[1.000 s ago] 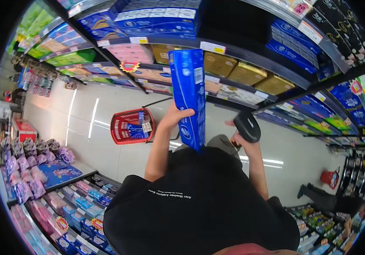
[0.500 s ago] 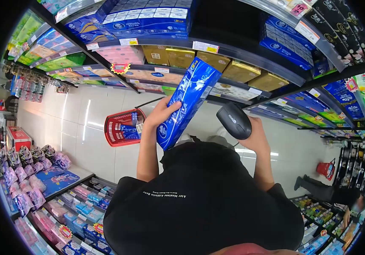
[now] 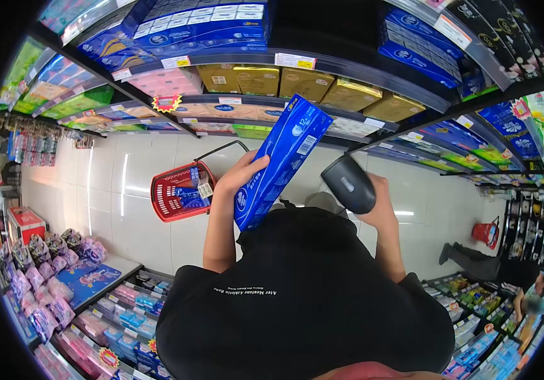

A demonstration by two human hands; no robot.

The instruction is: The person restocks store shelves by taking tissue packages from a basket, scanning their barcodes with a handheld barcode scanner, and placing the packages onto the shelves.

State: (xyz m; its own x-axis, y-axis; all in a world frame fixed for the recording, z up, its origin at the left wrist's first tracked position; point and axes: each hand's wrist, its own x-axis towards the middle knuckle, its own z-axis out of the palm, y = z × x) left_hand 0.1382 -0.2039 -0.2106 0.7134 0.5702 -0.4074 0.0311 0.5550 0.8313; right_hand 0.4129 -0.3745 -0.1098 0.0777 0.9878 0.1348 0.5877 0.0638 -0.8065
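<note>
A long blue pack of tissues (image 3: 282, 161), with a white barcode label on its upper part, lies tilted in my left hand (image 3: 241, 174). The thumb rests over its face and the other fingers are hidden behind. My right hand (image 3: 382, 206) is wrapped round a black barcode scanner (image 3: 350, 185), whose wide head points toward the pack. A gap separates scanner and pack. On the floor to the left of my left forearm stands a red shopping basket (image 3: 155, 193) with blue packs in it and its black handle raised.
Shelves ahead carry gold tissue packs (image 3: 306, 82) and a stack of blue tissue packs (image 3: 202, 31). Behind me on the left is a low shelf with pink and blue packs (image 3: 123, 323). At the far right a person (image 3: 518, 275) is near another red basket (image 3: 486, 234).
The blue pack has turned in my left hand, so its barcode label shows more fully. The scanner has shifted slightly left and down, its head turned a little.
</note>
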